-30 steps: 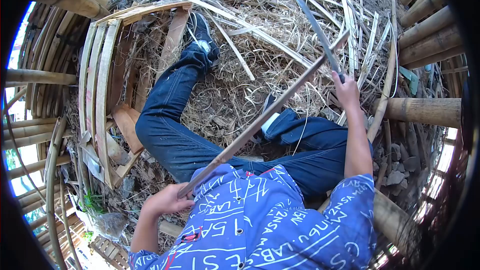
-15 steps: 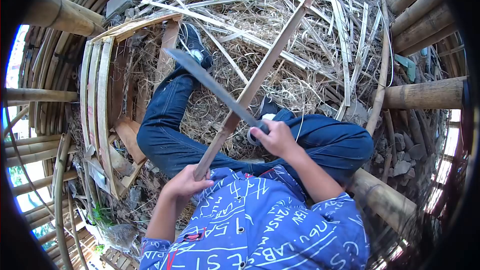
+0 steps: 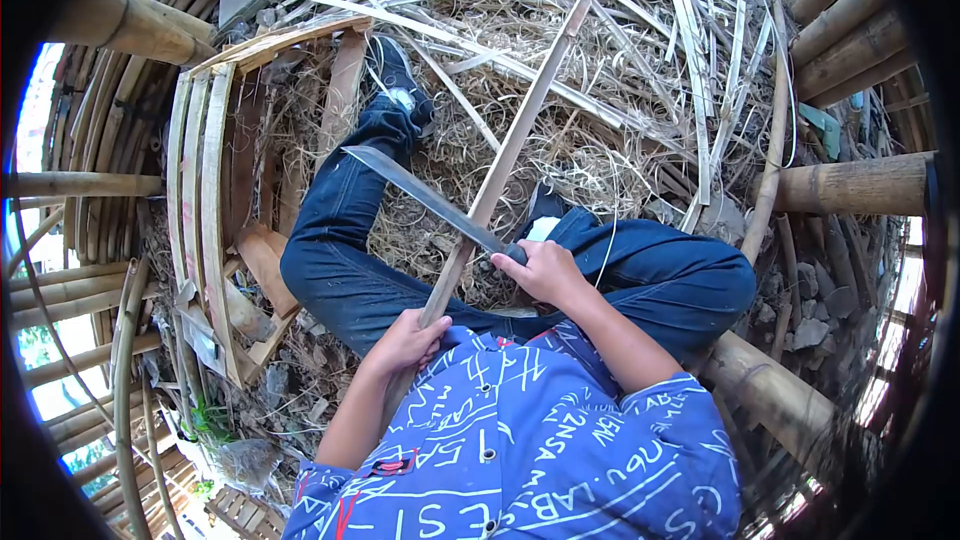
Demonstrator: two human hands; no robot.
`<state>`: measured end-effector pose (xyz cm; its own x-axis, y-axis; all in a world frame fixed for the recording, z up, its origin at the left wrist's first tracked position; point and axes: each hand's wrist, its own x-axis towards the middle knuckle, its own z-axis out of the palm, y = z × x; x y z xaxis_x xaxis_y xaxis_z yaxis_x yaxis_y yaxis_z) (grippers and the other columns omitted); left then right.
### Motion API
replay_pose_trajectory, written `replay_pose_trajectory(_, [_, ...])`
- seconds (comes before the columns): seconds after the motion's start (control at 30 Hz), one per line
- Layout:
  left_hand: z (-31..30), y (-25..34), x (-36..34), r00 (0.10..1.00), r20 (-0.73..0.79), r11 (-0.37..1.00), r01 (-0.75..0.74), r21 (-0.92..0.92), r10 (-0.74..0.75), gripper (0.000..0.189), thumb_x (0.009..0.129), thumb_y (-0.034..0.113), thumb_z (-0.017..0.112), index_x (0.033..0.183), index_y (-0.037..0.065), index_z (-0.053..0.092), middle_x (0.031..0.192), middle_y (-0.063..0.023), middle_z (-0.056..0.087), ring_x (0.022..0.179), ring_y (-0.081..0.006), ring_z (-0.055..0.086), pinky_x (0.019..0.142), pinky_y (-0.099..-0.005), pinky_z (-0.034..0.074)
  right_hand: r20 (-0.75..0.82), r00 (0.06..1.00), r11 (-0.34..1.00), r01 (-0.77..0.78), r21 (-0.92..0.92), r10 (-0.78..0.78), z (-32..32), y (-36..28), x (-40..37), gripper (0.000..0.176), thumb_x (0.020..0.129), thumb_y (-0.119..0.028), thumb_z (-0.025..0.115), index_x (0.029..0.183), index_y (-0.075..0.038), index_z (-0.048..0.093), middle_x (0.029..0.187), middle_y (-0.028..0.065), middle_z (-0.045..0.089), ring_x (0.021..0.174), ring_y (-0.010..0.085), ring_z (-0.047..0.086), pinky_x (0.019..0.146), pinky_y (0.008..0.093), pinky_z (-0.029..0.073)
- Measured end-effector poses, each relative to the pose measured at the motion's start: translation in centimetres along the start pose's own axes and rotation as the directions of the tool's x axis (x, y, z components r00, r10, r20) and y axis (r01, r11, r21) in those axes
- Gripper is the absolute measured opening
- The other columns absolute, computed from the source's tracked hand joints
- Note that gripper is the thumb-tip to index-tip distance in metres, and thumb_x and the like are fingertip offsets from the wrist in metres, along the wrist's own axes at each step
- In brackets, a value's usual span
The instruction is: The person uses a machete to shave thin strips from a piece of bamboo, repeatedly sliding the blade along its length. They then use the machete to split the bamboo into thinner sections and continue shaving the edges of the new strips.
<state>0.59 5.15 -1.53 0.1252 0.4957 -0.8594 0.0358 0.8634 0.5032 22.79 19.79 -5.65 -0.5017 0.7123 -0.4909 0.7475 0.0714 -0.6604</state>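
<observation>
My left hand is closed around the lower part of a long bamboo strip, which slants up and away to the right, its near end running back beside my shirt. In my right hand is the dark handle of a machete. Its blade points up and left and crosses the strip just above my hands, seemingly touching it. My crossed legs in blue jeans lie beneath both.
A wooden crate stands at my left. Fine bamboo shavings and long split strips cover the ground ahead. Bamboo poles stick in from the right, others from the left. Rubble lies at the right.
The bamboo strip has been drawn back toward my body, its far end shifting left and lower. The machete blade sits flatter, its tip lower, and my left hand has moved slightly up and right.
</observation>
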Motion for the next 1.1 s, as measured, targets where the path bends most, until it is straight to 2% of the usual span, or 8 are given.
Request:
replay_pose_trajectory(0.23, [0.6,0.0,-0.7,0.999,-0.027,0.998,0.021,-0.063,-0.023,0.026,0.1,0.023,0.053,0.082,0.005,0.048,0.053,0.0023,0.046,0.04,-0.0061,0.04,0.036,-0.0243,0.034,-0.056,0.989,0.935,0.111,-0.337,-0.137,-1.6,1.8,1.9,0.073,0.081,-0.074,0.05,0.079,-0.003,0.065,0.067,0.0208,0.065,0.068,0.0385,0.067,0.061,0.0488,0.053])
replay_pose_trajectory(0.3, [0.3,-0.4,-0.7,1.0,-0.002,0.996,0.016,-0.085,-0.016,0.026,0.1,0.023,0.053,0.083,0.005,0.048,0.053,0.0025,0.046,0.04,-0.0059,0.041,0.036,-0.024,0.034,-0.113,0.95,0.894,0.228,-0.386,-0.291,-1.5,2.3,2.7,0.072,0.08,-0.075,0.05,0.08,-0.005,0.066,0.064,0.0196,0.064,0.064,0.0378,0.067,0.058,0.0467,0.052])
replay_pose_trajectory(0.37, [-0.2,-0.7,-1.4,1.0,0.014,0.994,0.012,-0.112,-0.01,0.025,0.1,0.023,0.053,0.083,0.005,0.048,0.054,0.0027,0.046,0.041,-0.0058,0.041,0.037,-0.0236,0.035,-0.015,0.987,0.901,0.137,-0.412,-0.157,-2.8,1.7,2.9,0.07,0.08,-0.075,0.05,0.083,-0.006,0.067,0.074,0.021,0.067,0.072,0.0356,0.068,0.062,0.0467,0.053])
replay_pose_trajectory(0.5, [-1.0,-1.0,-4.2,0.992,0.024,0.985,0.124,-0.117,-0.122,0.025,0.1,0.023,0.053,0.083,0.005,0.049,0.057,0.0032,0.047,0.044,-0.0055,0.043,0.038,-0.0232,0.035,-0.184,0.983,0.929,-0.081,-0.36,0.014,-6.5,5.7,5.7,0.07,0.083,-0.072,0.048,0.09,-0.006,0.069,0.081,0.0184,0.069,0.081,0.0367,0.068,0.072,0.0485,0.052])
replay_pose_trajectory(0.77, [-1.9,-1.2,-2.9,0.979,0.064,0.96,0.203,-0.194,-0.194,0.032,0.102,0.029,0.049,0.079,0.007,0.046,0.055,0.0031,0.041,0.04,-0.0068,0.037,0.038,-0.0246,0.035,-0.234,0.968,0.948,0.012,-0.318,-0.091,-4.0,4.7,4.8,0.067,0.085,-0.068,0.051,0.082,-0.002,0.065,0.072,0.0236,0.066,0.07,0.0418,0.067,0.064,0.0509,0.053])
replay_pose_trajectory(0.87, [-1.3,-0.8,-2.5,0.983,0.09,0.974,0.171,-0.15,-0.159,0.032,0.102,0.028,0.048,0.079,0.006,0.045,0.055,0.0031,0.042,0.043,-0.0061,0.038,0.039,-0.0237,0.034,-0.053,0.984,0.911,0.137,-0.388,-0.171,-2.4,2.8,3.4,0.067,0.084,-0.07,0.052,0.08,-0.004,0.065,0.067,0.0223,0.065,0.065,0.0401,0.067,0.062,0.0493,0.053])
replay_pose_trajectory(0.97, [-1.1,-1.8,-3.0,0.994,0.081,0.984,0.091,-0.15,-0.08,0.031,0.103,0.026,0.047,0.079,0.007,0.045,0.054,0.0038,0.04,0.042,-0.0063,0.037,0.038,-0.0234,0.033,-0.063,0.978,0.902,0.155,-0.403,-0.197,-2.8,3.1,3.9,0.066,0.083,-0.07,0.052,0.081,-0.005,0.065,0.069,0.0212,0.066,0.066,0.0381,0.067,0.062,0.0478,0.054])
replay_pose_trajectory(1.1, [-0.4,-1.2,-5.0,0.991,0.052,0.976,0.132,-0.171,-0.125,0.029,0.102,0.025,0.049,0.08,0.006,0.046,0.055,0.0045,0.04,0.043,-0.0056,0.037,0.039,-0.0224,0.033,-0.204,0.976,0.904,-0.015,-0.427,-0.08,-6.0,5.9,7.6,0.062,0.084,-0.069,0.052,0.089,-0.008,0.067,0.077,0.0189,0.069,0.074,0.0353,0.069,0.067,0.0473,0.054])
